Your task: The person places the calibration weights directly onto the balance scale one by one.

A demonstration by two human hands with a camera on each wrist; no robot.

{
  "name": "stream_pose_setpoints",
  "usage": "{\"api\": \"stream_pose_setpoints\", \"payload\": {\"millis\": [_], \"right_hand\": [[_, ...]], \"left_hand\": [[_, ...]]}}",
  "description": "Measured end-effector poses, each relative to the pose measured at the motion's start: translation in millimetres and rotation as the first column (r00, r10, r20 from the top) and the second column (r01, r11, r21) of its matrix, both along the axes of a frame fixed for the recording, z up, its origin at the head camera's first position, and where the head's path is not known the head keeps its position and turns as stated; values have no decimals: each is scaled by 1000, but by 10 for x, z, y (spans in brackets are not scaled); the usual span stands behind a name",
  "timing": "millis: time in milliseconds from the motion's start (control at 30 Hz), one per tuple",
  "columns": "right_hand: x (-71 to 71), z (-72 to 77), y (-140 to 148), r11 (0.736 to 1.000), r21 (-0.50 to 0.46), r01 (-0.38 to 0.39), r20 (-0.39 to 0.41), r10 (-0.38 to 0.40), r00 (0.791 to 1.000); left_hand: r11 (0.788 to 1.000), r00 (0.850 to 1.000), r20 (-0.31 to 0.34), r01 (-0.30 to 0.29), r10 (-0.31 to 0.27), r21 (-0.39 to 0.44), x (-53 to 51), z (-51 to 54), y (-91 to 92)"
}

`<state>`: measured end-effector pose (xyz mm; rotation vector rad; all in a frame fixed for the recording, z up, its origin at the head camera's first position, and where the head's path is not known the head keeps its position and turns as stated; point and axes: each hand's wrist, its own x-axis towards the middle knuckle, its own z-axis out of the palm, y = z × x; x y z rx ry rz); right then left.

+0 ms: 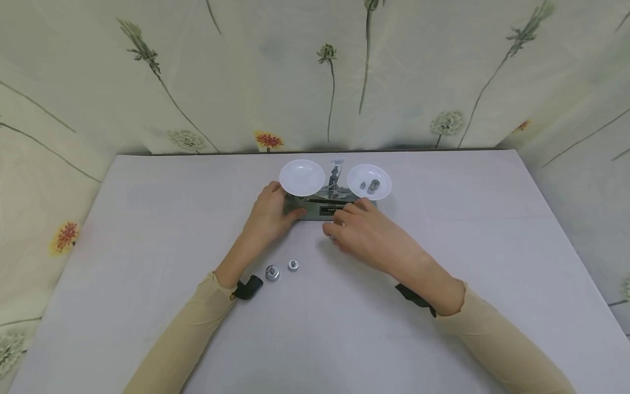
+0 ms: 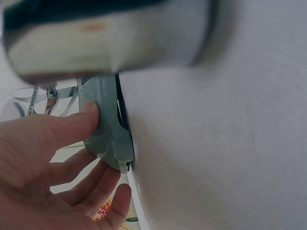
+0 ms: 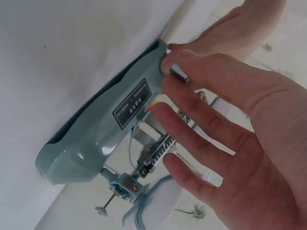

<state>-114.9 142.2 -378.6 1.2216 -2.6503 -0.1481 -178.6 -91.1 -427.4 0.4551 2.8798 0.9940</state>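
Observation:
A green balance scale [image 1: 311, 211] with two white pans stands near the table's back edge. My left hand [image 1: 268, 216] holds the left end of its base, thumb on the front face and fingers behind, as the left wrist view shows. Between thumb and index finger, my right hand [image 1: 366, 235] pinches a small metal weight [image 3: 179, 73] in front of the base. Its other fingers are spread. The left pan [image 1: 302, 178] has nothing on it. On the right pan [image 1: 384, 189] are a larger metal weight [image 1: 374, 185] and a tiny one [image 1: 362, 185].
Two round metal weights, a larger one [image 1: 273, 273] and a smaller one [image 1: 293, 265], stand on the white table [image 1: 305, 339] beside my left wrist. A flower-patterned cloth [image 1: 275, 82] hangs behind the table and at its sides.

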Motion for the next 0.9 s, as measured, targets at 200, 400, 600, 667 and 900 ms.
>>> {"api": "stream_pose_setpoints", "payload": {"millis": [200, 400, 600, 667, 900], "right_hand": [[-14, 54, 36, 1000, -17, 10, 27, -9, 1000], [-28, 102, 59, 999, -43, 8, 57, -6, 998], [-31, 162, 79, 998, -55, 0, 66, 4, 998], [-37, 184, 92, 998, -63, 1, 76, 4, 997], [-72, 231, 143, 997, -79, -5, 109, 14, 994]], "left_hand": [[1000, 1000, -2, 2, -2, 2, 1, -1, 0], [1000, 1000, 3, -5, 5, -1, -4, -11, 3], [1000, 1000, -9, -3, 3, -1, -4, -19, 1], [1000, 1000, -16, -1, 1, 1, -3, -18, 0], [1000, 1000, -19, 1, -1, 8, -6, -18, 2]]}}
